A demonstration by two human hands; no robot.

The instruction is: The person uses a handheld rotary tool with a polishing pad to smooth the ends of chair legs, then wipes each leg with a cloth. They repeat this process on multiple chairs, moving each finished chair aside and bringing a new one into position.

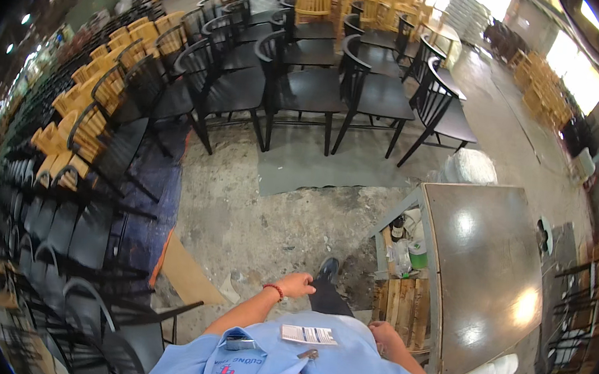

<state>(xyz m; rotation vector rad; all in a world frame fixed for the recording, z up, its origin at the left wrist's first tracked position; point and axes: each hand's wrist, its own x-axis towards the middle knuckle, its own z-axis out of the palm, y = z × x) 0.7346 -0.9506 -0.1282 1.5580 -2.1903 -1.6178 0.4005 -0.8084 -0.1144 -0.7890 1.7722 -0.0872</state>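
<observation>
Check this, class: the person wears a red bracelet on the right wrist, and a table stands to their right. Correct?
The wrist is wrong: the head view shows the red bracelet on the wrist of the left hand. The table does stand to their right.

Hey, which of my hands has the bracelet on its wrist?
Your left hand: a red beaded bracelet circles that wrist. The right hand, nearer the table, shows none.

"What's unclear on the right?"
"Whether the right hand (387, 336) holds anything; its fingers are mostly hidden."
"And elsewhere?"
"The near edge cuts off the blue shirt (369, 367); dark stacks (16, 98) far left blur together."
</observation>
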